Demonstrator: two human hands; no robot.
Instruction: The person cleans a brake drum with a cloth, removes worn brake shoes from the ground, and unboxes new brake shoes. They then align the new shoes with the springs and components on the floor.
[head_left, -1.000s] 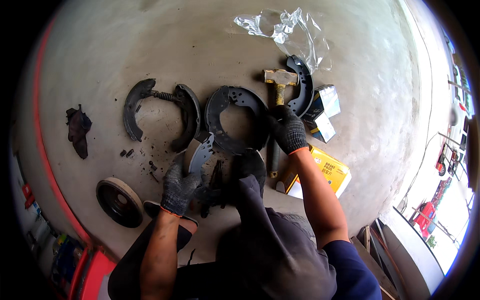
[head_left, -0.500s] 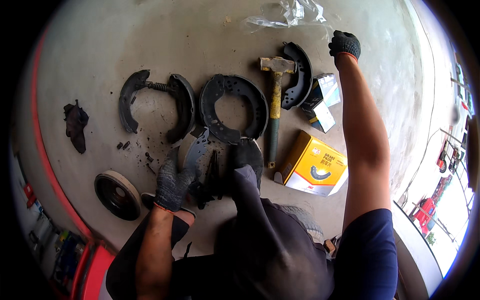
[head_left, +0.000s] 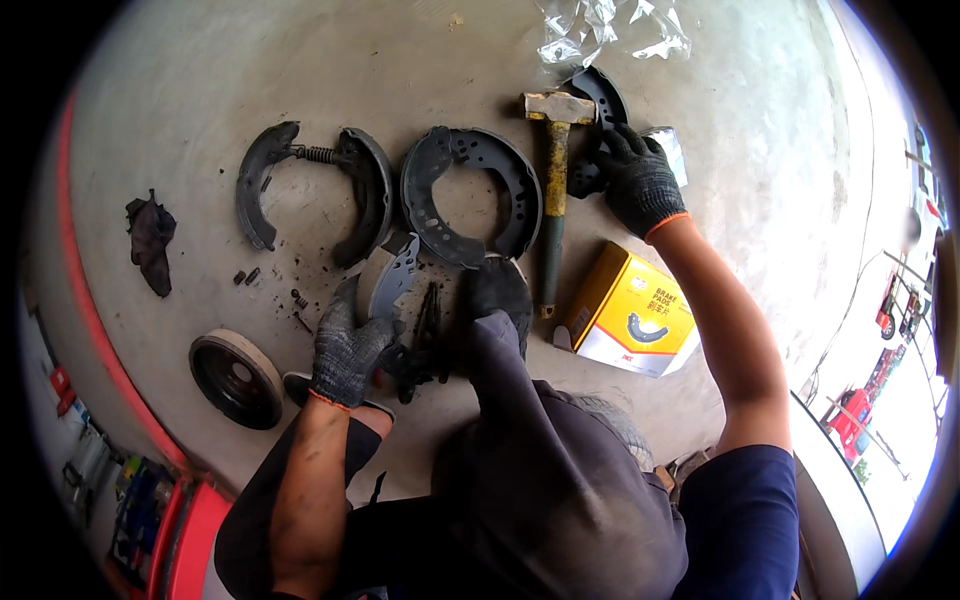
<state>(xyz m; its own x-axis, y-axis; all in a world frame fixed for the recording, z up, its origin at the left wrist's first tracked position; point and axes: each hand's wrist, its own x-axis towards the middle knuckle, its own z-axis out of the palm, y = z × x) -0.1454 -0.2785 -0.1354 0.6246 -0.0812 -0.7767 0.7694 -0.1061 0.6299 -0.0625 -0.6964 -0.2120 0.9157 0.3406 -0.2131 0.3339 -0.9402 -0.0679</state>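
Note:
My left hand [head_left: 348, 345], in a dark knit glove, is closed around a curved brake shoe [head_left: 393, 278] with a pale lining, held upright near some dark metal parts [head_left: 408, 365]. My right hand [head_left: 645, 185], gloved too, reaches over another brake shoe [head_left: 605, 92] beside the hammer [head_left: 557, 190]. Its fingers are spread across that shoe's lower part; whether they press on it I cannot tell. Under the palm, a small box [head_left: 667, 150] is mostly hidden. Two overlapping brake shoes [head_left: 515, 190] form a ring in the middle.
An old pair of brake shoes joined by a spring [head_left: 318, 155] lies left of the ring. A yellow and white box [head_left: 632, 315] is at right. Crumpled clear plastic [head_left: 610, 30] lies at the far side, a dark rag [head_left: 152, 243] and a round drum [head_left: 237, 380] at left.
My right hand has come down and left from beside the clear plastic to the brake shoe by the hammer, its fist now opened. The left hand keeps its hold. The plastic has shifted right.

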